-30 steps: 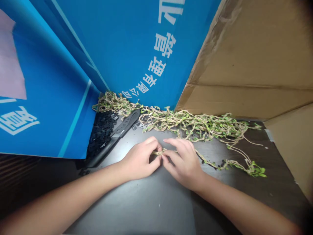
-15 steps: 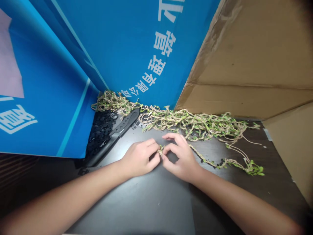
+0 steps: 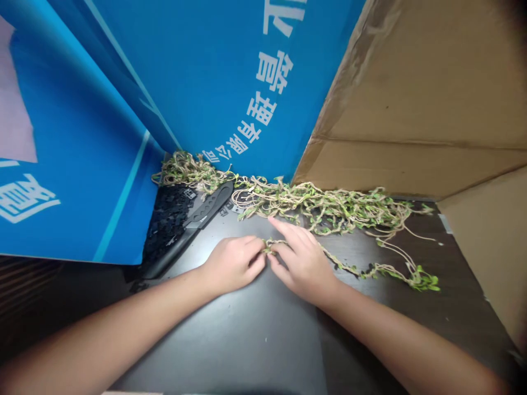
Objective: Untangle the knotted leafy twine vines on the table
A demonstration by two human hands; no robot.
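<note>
Two blue boards leaning at left, black keyboard below. Left hand and right hand together mid-table, pinching one leafy twine strand; tangled pile behind, cardboard right.

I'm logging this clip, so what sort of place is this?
Probably a makeshift craft workstation: a dark table screened by blue printed boards and cardboard, with leafy twine garland piled behind both hands.

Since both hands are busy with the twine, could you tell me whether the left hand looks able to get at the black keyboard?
Probably yes: the keyboard lies just beyond the left hand, bare tabletop between.
</note>
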